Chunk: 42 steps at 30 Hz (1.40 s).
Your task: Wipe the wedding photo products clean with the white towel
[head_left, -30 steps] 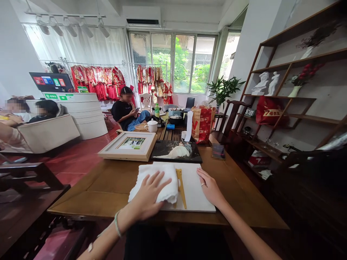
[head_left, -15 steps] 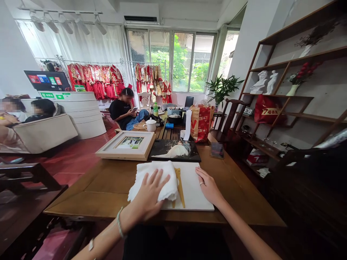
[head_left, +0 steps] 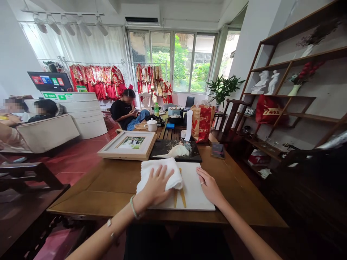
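Observation:
My left hand (head_left: 158, 184) lies flat with fingers spread on a folded white cloth (head_left: 148, 169). Beneath the cloth is a flat white board (head_left: 191, 184). Gold-coloured shapes (head_left: 182, 198) show on the board's surface beside the cloth; their upper parts are partly covered. My right hand (head_left: 210, 184) holds the board's right edge, fingers close together and a ring on one of them. Its thumb is hard to make out. Just beyond the board lie a dark panel with a white figure (head_left: 179, 151) and a pale framed photo (head_left: 131, 142).
The wooden table (head_left: 108, 184) carries a small dark card (head_left: 218, 150) at right. Farther back stand a white lidded cup (head_left: 151, 125) and a red paper bag (head_left: 202, 124). A person (head_left: 126, 110) sits beyond the table. Wooden shelves (head_left: 287, 97) rise at right.
My left hand has moved slightly to the right and up, carrying the cloth with it across the board. My right hand stays at the board's edge.

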Each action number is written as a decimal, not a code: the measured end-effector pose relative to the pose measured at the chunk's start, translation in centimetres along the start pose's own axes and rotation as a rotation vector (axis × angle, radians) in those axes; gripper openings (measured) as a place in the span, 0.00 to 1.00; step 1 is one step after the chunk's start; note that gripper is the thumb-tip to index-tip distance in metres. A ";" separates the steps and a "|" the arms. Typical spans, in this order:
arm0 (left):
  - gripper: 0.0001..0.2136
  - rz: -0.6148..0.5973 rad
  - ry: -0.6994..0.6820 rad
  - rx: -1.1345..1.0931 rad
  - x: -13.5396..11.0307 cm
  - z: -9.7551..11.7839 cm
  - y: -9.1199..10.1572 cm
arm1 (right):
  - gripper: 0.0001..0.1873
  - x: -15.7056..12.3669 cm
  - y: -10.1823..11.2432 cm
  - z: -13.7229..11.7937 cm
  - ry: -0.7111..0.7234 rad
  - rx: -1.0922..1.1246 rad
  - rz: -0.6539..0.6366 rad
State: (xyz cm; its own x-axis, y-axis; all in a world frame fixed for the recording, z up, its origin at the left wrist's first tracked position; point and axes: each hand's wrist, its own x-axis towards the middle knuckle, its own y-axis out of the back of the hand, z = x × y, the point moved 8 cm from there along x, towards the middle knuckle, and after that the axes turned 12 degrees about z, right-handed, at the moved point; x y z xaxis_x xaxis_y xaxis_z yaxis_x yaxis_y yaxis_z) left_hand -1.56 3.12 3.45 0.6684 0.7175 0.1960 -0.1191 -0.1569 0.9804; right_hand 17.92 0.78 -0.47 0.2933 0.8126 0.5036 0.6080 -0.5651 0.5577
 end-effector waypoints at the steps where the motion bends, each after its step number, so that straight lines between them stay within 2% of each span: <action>1: 0.28 0.014 0.011 0.006 1.0 -0.4 -0.1 | 0.22 0.0 -0.1 0.0 0.003 -0.003 0.003; 6: 0.27 0.079 0.038 0.019 4.0 -1.0 -1.3 | 0.21 -0.1 -0.9 0.1 0.023 0.017 0.047; 11: 0.31 0.104 -0.033 0.009 4.2 2.0 -2.1 | 0.20 -0.1 -1.7 0.4 0.055 0.074 0.099; 14: 0.33 0.122 -0.116 -0.009 2.9 4.4 -2.2 | 0.20 -0.1 -2.0 0.4 0.062 0.108 0.088; 17: 0.36 0.128 -0.192 -0.061 0.6 6.5 -2.1 | 0.20 0.0 -2.0 0.5 0.054 0.116 0.057; 23: 0.39 0.046 -0.273 -0.163 -4.3 9.2 -1.7 | 0.20 0.2 -1.4 1.4 0.009 0.153 0.063; 25: 0.39 0.046 -0.272 -0.177 -4.6 9.3 -1.6 | 0.20 0.2 -1.4 1.6 0.000 0.161 0.059; 27: 0.38 0.066 -0.250 -0.173 -3.8 8.9 -1.6 | 0.19 0.2 -1.4 1.5 -0.014 0.157 0.052; 33: 0.34 0.124 -0.124 -0.092 1.7 6.3 -1.8 | 0.20 0.1 -1.7 0.8 -0.014 0.206 0.030; 36: 0.33 0.130 -0.085 -0.067 3.4 5.6 -1.8 | 0.19 0.1 -1.6 1.0 -0.027 0.244 0.031; 39: 0.34 0.144 -0.089 -0.078 2.7 6.3 -1.7 | 0.19 0.4 -1.3 1.1 -0.024 0.240 0.043; 42: 0.37 0.125 -0.134 -0.121 0.1 8.2 -1.6 | 0.19 0.7 -0.8 1.3 -0.040 0.208 0.057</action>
State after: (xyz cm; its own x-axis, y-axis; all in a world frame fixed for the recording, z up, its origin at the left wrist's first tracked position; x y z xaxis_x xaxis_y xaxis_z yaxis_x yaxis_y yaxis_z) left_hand 4.67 -2.13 1.69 0.7336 0.5994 0.3202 -0.2894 -0.1508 0.9453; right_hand 18.59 1.99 -1.48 0.3582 0.7876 0.5015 0.7274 -0.5721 0.3789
